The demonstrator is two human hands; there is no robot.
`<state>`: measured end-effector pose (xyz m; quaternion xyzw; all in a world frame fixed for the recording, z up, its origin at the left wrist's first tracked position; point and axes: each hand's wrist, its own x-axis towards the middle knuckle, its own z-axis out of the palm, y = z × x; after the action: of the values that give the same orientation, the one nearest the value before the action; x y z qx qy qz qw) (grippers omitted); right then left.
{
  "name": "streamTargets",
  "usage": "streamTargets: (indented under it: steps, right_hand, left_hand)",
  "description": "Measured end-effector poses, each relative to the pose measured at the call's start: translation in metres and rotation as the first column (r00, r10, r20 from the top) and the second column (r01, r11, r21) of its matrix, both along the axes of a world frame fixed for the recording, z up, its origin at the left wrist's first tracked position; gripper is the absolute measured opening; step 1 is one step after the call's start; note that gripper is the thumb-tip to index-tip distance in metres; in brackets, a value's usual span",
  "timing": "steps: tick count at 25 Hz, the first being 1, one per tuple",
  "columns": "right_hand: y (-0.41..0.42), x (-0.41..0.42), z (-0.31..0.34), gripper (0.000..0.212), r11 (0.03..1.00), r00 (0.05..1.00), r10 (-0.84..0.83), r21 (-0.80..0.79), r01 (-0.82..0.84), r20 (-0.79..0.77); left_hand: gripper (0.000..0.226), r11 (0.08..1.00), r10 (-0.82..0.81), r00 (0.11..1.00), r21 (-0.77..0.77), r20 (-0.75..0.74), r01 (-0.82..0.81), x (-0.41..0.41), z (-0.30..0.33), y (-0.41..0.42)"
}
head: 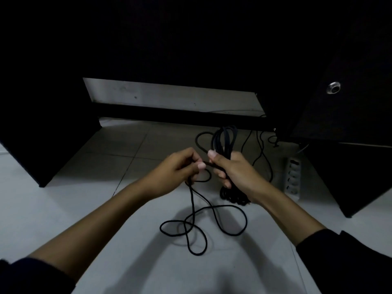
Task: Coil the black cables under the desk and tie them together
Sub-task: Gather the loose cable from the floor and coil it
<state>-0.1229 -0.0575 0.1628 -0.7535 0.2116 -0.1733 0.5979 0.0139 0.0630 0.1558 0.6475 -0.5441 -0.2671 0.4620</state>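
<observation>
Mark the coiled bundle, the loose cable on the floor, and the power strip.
coiled bundle (225, 138): head view, upper loops above the right hand.
loose cable (214, 211): head view, strand crossing on the floor tiles.
power strip (293, 177): head view, middle of its socket face.

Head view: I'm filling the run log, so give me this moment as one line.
stage: coiling | right hand: grips cable bundle | left hand: pinches loose cable | loose cable: looped on floor | tie: not yet

black cables (225, 143): coiled bundle upright, perhaps untied | loose tail looped on floor
</observation>
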Motion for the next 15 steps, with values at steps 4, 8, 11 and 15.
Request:
streamTargets:
  steps: [4, 8, 11, 15]
  right_hand:
    - [0.004, 0.001, -0.004, 0.030, 0.997, 0.994, 0.067, -0.047, -0.063, 0.086]
    - [-0.003, 0.000, -0.008, 0.031, 0.997, 0.987, 0.055, -0.067, -0.045, 0.154]
    - [-0.007, -0.003, -0.005, 0.031, 0.999, 0.986, 0.012, -0.039, -0.006, 0.166]
    - [-0.015, -0.005, 0.003, 0.043, 0.990, 0.967, -0.142, 0.034, 0.138, 0.211]
  left_hand:
    - [0.014, 0.984, 0.124, 0.973, -0.106, -0.194, -0.147, -0.009, 0.009, -0.006]
    - [0.031, 0.979, 0.139, 0.875, -0.069, -0.463, -0.191, -0.013, 0.025, -0.008]
    - [0.024, 0.994, 0.067, 0.990, 0.092, -0.121, -0.056, -0.006, 0.033, -0.004]
    - [0.026, 0.978, 0.073, 0.989, 0.204, -0.129, -0.046, -0.007, 0.014, 0.004]
